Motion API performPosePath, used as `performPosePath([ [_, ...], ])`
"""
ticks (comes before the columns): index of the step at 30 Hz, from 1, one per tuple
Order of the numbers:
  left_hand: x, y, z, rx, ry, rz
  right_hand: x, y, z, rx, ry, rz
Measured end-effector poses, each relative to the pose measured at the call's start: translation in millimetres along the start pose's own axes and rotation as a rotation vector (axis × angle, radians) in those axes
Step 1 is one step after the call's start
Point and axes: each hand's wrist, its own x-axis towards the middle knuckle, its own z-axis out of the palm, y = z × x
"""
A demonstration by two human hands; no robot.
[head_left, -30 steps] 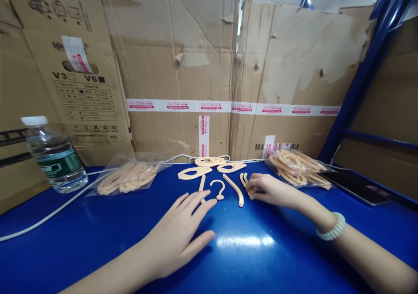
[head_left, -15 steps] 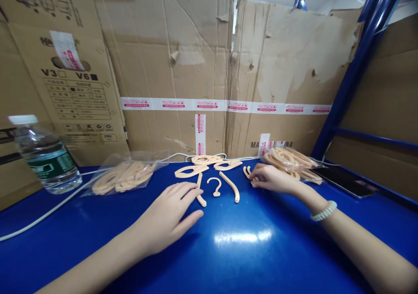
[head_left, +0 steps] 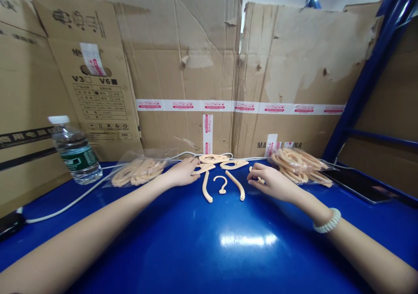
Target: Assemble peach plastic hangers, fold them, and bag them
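Note:
My left hand rests over the left end of a beige looped hanger piece, with thumb and fingers apart around it. Two more looped pieces lie beside it, one behind and one to the right. In front are a left curved arm piece, a question-mark-shaped hanger hook and a right curved arm piece. My right hand has its fingers curled down on small beige pieces, which they partly hide.
Clear bags of beige pieces lie at left and right. A water bottle stands far left, a phone lies far right. White cable crosses the blue table; cardboard walls the back.
My left hand has moved away from the left arm piece, back and left to the looped piece. My right hand stays at the small pieces. The view has shifted a little left.

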Motion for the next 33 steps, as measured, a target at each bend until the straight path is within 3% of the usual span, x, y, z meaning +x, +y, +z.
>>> performPosePath([
  [15, 17.4, -19.4, 21.0, -0.054, -0.012, 0.133, -1.2, -18.5, -0.2, 0.015, -0.046, -0.042],
  [18, 18.4, -22.2, 15.2, -0.031, -0.009, 0.171, -3.6, -29.5, 0.9, 0.036, -0.084, -0.095],
  [22, 15.7, -20.6, -6.1, -0.018, 0.003, 0.171, -5.6, -37.4, 4.0, 0.061, -0.139, -0.172],
  [28, -10.7, 8.2, -35.0, -0.198, 0.095, 0.105, -4.5, -36.2, 9.1, 0.085, -0.148, -0.171],
  [33, -46.3, 57.6, -7.2, -0.560, 0.192, -0.065, -2.8, -35.0, 9.6, 0.129, -0.148, -0.167],
])
